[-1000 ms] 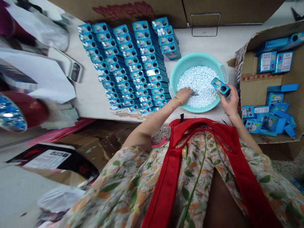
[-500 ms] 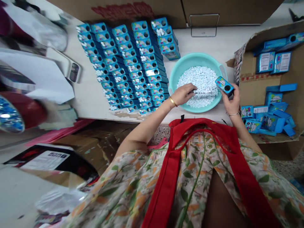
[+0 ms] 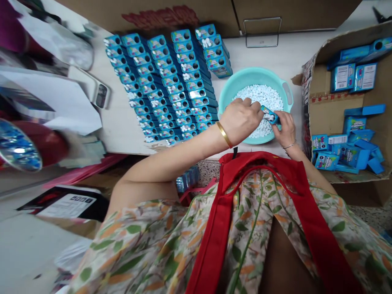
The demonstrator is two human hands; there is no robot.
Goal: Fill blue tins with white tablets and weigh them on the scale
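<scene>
A teal basin (image 3: 228,90) holds many small white candies (image 3: 260,96). My right hand (image 3: 283,128) grips a small blue candy box (image 3: 271,116) over the basin's near side. My left hand (image 3: 241,118) is raised above the basin with its fingers bunched against the box's end; a metal scoop seen in it earlier is hidden now. A gold bangle sits on the left wrist.
Rows of several blue boxes (image 3: 171,81) with round windows stand left of the basin. A cardboard carton (image 3: 333,110) at the right holds loose blue boxes (image 3: 346,153). A white scale (image 3: 92,87) and papers lie at the left. A wire frame (image 3: 261,32) stands behind.
My left hand lifted out of the candies and came up to the box. My right hand lowered the box and brought it leftward over the basin.
</scene>
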